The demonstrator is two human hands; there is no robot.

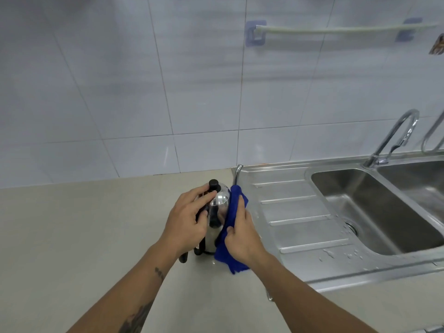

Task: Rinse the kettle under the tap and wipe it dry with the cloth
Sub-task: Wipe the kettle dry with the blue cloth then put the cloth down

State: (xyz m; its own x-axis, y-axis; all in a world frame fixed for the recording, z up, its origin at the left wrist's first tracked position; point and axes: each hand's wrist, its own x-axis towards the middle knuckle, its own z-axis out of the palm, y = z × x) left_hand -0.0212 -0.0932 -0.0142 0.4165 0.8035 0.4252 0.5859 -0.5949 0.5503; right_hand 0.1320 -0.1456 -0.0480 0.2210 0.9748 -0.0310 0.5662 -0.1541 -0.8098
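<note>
Our right hand [242, 234] is closed around the blue cloth [231, 227] and presses it flat against the right side of the kettle [217, 212], while our left hand [189, 219] wraps over the top and the black handle on the opposite side to keep it steady. The kettle stands upright on the counter [96, 236], between our two hands. We judge that the rinsing is already done, because drops of water lie on the draining board [300, 212] just to the right of the cloth, and the tap [394, 138], farther right, gives no water. The wiping is in progress; how much of the surface is dry, we cannot tell. We count one kettle, one cloth, one tap clearly, and two sink basins [374, 207].
</note>
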